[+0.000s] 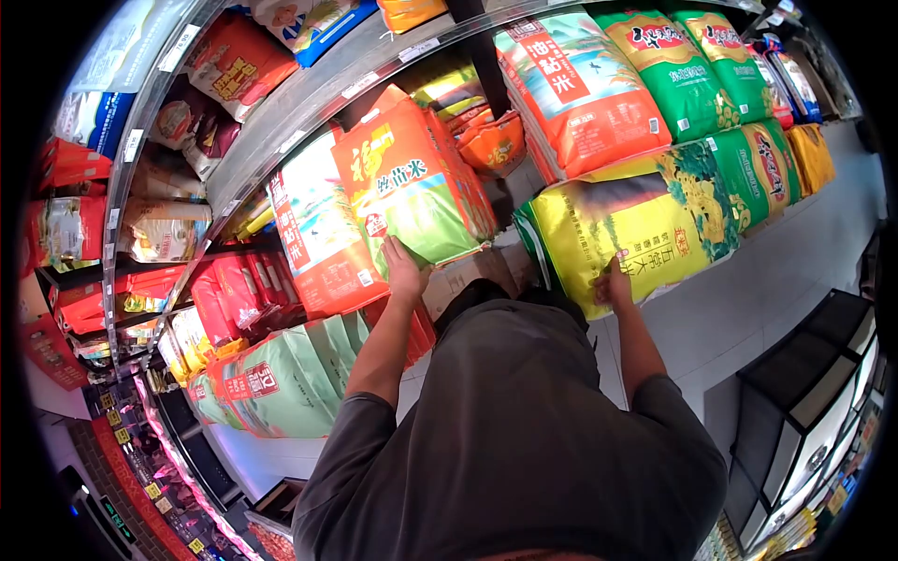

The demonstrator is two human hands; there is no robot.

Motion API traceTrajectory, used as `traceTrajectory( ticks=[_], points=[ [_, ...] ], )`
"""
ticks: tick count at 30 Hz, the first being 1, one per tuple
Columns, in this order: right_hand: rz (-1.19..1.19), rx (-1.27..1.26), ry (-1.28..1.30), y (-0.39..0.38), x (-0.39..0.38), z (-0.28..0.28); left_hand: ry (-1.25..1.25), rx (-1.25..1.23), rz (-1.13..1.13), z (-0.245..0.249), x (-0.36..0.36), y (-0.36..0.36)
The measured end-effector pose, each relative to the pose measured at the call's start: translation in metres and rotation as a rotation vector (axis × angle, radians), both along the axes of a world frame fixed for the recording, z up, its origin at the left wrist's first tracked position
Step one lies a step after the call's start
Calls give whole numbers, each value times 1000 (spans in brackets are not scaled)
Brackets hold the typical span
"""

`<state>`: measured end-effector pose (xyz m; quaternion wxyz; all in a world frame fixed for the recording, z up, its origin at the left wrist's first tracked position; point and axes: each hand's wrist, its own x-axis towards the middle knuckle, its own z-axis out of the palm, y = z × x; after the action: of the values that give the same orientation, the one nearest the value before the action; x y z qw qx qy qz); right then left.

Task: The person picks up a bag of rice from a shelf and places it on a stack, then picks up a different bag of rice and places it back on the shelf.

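Orange bag, upright and tilted on the lower shelf, between a red-and-white bag and a stack of sacks. The left hand is laid against its lower edge, palm flat and fingers spread, nothing being gripped. "丝苗米" is read on the front, beside a large gold "福".

The yellow bag is laid on its side just to the right, at the bottom of the stack. Its lower front edge is taken by the right hand, whose fingers are curled on the film. Its red characters are too small to be read.

Both bags are judged heavy and soft-filled, so sagging is to be expected when they are lifted. The printed film is judged slick. A hold under the base or at a bottom corner is advised rather than on the smooth face.

Above the yellow bag, a red bag marked "油粘米" is stacked, with green bags beside it. Price tags are fixed along the upper shelf; their print cannot be read.
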<state>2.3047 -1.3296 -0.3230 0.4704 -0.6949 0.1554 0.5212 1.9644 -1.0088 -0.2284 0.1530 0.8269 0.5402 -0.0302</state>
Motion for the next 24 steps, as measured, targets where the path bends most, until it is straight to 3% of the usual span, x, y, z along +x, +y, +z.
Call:
traceTrajectory(
  ticks=[5, 24],
  points=[
    [64, -44, -18, 2, 3, 2, 150, -89, 4, 8, 5, 5],
    [-2, -24, -60, 3, 1, 2, 29, 19, 82, -11, -4, -11]
  ],
)
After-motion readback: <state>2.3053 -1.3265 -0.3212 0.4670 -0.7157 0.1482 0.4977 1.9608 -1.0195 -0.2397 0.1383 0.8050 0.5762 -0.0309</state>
